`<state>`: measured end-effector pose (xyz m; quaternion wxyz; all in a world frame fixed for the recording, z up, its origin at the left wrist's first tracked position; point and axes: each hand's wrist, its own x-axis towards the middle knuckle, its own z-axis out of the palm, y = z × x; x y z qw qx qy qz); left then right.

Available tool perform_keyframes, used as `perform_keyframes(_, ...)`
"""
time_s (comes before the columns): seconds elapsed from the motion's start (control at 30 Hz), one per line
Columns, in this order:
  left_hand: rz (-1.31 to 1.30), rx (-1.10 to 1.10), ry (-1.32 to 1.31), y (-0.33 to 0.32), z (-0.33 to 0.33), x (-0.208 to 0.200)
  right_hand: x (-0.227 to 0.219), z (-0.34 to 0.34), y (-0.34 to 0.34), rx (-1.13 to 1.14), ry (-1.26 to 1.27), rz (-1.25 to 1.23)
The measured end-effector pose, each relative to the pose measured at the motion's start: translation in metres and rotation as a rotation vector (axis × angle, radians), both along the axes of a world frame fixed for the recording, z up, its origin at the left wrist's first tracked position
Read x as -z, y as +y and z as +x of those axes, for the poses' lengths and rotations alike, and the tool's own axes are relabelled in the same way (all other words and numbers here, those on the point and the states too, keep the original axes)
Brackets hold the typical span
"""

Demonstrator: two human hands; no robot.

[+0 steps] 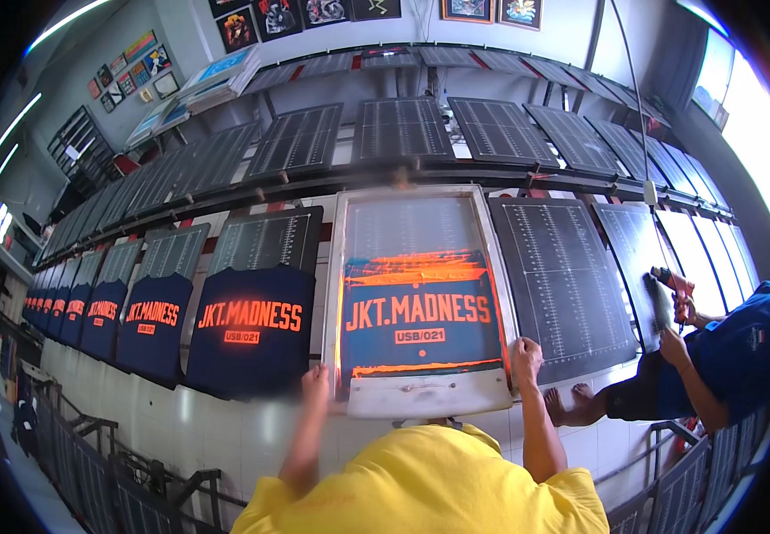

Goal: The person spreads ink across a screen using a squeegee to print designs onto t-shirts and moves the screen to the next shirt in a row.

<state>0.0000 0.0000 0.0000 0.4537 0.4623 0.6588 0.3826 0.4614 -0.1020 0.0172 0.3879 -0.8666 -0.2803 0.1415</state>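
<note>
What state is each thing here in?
Screen frame: smeared inside with orange ink.
Left hand: curled beside the frame, blurred.
Right hand: curled at the frame's right edge.
Dark shirts: spread out, printed orange.
Dark boards: white markings showing.
Gun-shaped tool: in a co-worker's hand.

Bold orange capitals [420, 311] run in one line across the near half of the screen [339, 285], with a small orange label [421, 336] of letters and digits centred beneath. The same line and label stand on the navy shirt [251, 369] just left, over the near edge of its board [265, 242], and on the next shirt [155, 345]; on the farther shirts [97, 331] they shrink beyond reading. White scales mark the right-hand board [599, 267], their figures illegible. Marks on the blue shirt [732, 356] and yellow shirt [438, 481] are unreadable.
</note>
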Motion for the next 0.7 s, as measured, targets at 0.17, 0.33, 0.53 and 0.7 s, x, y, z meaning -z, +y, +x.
perform_keyframes(0.17,0.063,0.012,0.068,-0.005,-0.006,0.018,-0.016,-0.007,0.001,-0.020,-0.009,-0.080)
perform_keyframes(0.33,0.260,-0.014,-0.047,0.033,-0.028,-0.015,-0.024,-0.013,0.026,-0.215,0.102,0.473)
perform_keyframes(0.53,0.404,0.068,-0.572,0.082,0.032,-0.087,-0.077,-0.064,0.086,-0.454,0.423,0.587)
perform_keyframes(0.7,0.379,0.322,-0.580,0.067,0.102,-0.077,-0.078,-0.012,0.103,-0.304,0.513,0.830)
